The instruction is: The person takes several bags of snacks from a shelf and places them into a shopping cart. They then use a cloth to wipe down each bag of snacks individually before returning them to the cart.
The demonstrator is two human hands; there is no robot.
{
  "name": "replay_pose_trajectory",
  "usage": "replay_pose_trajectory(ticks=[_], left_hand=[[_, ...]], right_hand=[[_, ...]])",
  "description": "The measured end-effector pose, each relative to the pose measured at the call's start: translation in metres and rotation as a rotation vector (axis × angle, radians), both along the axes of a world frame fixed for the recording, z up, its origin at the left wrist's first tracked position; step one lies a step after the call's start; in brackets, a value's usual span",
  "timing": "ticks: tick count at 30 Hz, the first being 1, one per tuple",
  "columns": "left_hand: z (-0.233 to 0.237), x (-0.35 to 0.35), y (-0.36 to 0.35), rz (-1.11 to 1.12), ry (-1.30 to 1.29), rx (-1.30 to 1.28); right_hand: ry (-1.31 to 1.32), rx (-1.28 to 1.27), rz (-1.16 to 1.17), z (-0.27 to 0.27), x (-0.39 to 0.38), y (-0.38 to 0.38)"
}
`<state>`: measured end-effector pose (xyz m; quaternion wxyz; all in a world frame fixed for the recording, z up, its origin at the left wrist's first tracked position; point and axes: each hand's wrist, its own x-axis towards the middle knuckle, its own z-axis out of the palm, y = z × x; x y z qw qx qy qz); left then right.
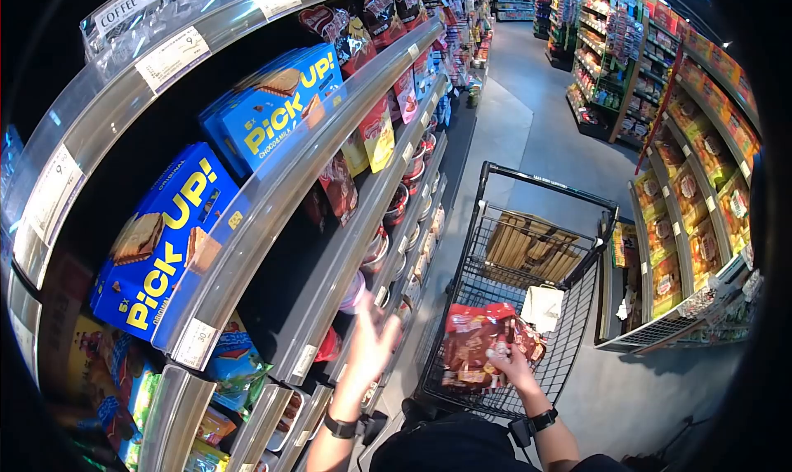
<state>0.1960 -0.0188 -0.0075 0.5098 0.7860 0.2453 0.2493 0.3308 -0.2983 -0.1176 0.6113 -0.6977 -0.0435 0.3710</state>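
My left hand point(373, 346) is raised beside the shelves, fingers spread and slightly blurred by motion, with nothing in it. It is nearest to a round tub with a pale purple lid point(353, 294) on a lower shelf. Over the black wire shopping cart point(569, 319), my right hand point(515, 368) is closed on the edge of a red and brown snack bag point(472, 352). The bag's shiny wrapping overlaps the cart basket in this view. Close to it lies a white, crumpled item point(543, 309) in the cart.
Blue Pick Up! biscuit boxes point(169, 241) stand on the left shelf, with more snack bags point(379, 134) and lidded tubs point(396, 204) further along. A brown slatted panel point(532, 247) sits in the cart's far end. Yellow packets point(685, 200) fill the right-hand shelves. Grey floor point(516, 117) runs ahead between displays.
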Motion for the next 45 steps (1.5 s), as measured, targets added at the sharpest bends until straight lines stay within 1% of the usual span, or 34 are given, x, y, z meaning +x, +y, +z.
replay_pose_trajectory(ticks=[1,3,5,7,8,10,11,13,15,16,17,18,19,20,21,22,23,24,26,27,28,29,31,32,33,35,36,37,39,41,42,43,44,45], left_hand=[[0.022,0.004,0.015,0.067,-0.078,0.038],[0.039,0.013,0.049,0.306,-0.235,0.120],[0.041,0.031,0.093,0.511,-0.327,0.128],[0.029,0.049,0.142,0.604,-0.362,0.245],[0.034,0.056,0.154,0.605,-0.367,0.249],[0.046,0.068,0.171,0.686,-0.210,0.442],[0.049,0.071,0.177,0.679,-0.214,0.445],[0.051,0.080,0.188,0.575,-0.076,0.366],[0.045,0.088,0.193,0.564,0.013,0.440],[0.042,0.090,0.197,0.550,0.065,0.376],[0.043,0.091,0.199,0.537,0.118,0.312],[0.042,0.092,0.200,0.553,0.171,0.373],[0.043,0.092,0.202,0.543,0.179,0.353],[0.043,0.093,0.204,0.539,0.197,0.318],[0.044,0.091,0.206,0.538,0.218,0.282],[0.038,0.088,0.214,0.537,0.219,0.281],[0.030,0.085,0.224,0.611,0.168,0.271],[0.023,0.082,0.232,0.687,0.116,0.261],[0.012,0.062,0.244,0.672,-0.182,-0.004],[0.031,0.049,0.222,0.687,-0.258,-0.190],[0.052,0.035,0.199,0.715,-0.341,-0.373],[0.062,0.020,0.185,0.733,-0.344,-0.366],[0.061,-0.019,0.166,0.793,-0.260,-0.523],[0.061,-0.035,0.142,0.779,-0.365,-0.444],[0.061,-0.052,0.119,0.764,-0.466,-0.360],[0.055,-0.093,0.089,0.642,-0.254,-0.222],[0.056,-0.102,0.070,0.581,-0.339,-0.212],[0.056,-0.108,0.051,0.517,-0.422,-0.198],[0.045,-0.130,0.024,0.484,-0.340,-0.366],[0.037,-0.132,0.002,0.433,-0.379,-0.408],[0.034,-0.139,-0.005,0.354,-0.280,-0.425],[0.033,-0.143,-0.011,0.272,-0.182,-0.442],[0.033,-0.144,-0.020,0.188,-0.175,-0.510],[0.035,-0.144,-0.026,0.115,-0.106,-0.503]], right_hand=[[-0.142,0.114,-0.044,-0.036,0.006,-0.011],[-0.108,0.063,-0.058,-0.074,0.013,-0.031],[-0.033,-0.019,0.004,-0.090,0.011,-0.041],[0.021,-0.120,0.034,-0.078,0.007,-0.036],[0.024,-0.103,0.038,-0.089,0.008,-0.037],[-0.042,-0.095,0.042,-0.107,0.013,-0.037],[-0.105,-0.093,0.045,-0.115,0.015,-0.038],[-0.052,-0.144,0.030,-0.117,0.016,-0.036],[-0.283,-0.291,0.086,-0.116,0.012,-0.036],[-0.251,-0.388,0.133,-0.121,0.013,-0.039],[-0.297,-0.413,0.148,-0.078,0.006,-0.031],[-0.265,-0.452,0.156,-0.079,0.004,-0.031],[-0.232,-0.490,0.164,-0.079,0.003,-0.031],[-0.315,-0.428,0.178,-0.077,0.001,-0.034],[-0.314,-0.431,0.173,-0.077,-0.001,-0.037],[-0.373,-0.425,0.169,-0.078,-0.003,-0.040],[-0.431,-0.417,0.167,-0.078,-0.006,-0.041],[-0.391,-0.368,0.143,-0.062,-0.008,-0.039],[-0.497,-0.435,0.154,-0.060,-0.008,-0.044],[-0.557,-0.461,0.151,-0.066,-0.006,-0.048],[-0.541,-0.395,0.108,-0.063,-0.006,-0.047],[-0.525,-0.330,0.070,-0.059,-0.005,-0.046],[-0.581,-0.257,0.053,-0.063,0.000,-0.039],[-0.617,-0.273,0.043,-0.041,-0.003,-0.026],[-0.606,-0.186,0.051,-0.035,-0.001,-0.015],[-0.630,-0.113,0.090,0.022,-0.011,0.018],[-0.651,-0.025,0.165,0.024,-0.009,0.030],[-0.570,0.039,0.252,0.062,-0.018,0.049],[-0.340,0.249,0.426,0.078,-0.026,0.075],[-0.027,0.472,0.571,0.098,-0.037,0.101],[0.204,0.552,0.626,0.110,-0.042,0.109],[0.205,0.548,0.635,0.110,-0.047,0.113],[0.355,0.589,0.629,0.108,-0.050,0.119],[0.505,0.628,0.618,0.104,-0.050,0.124]])
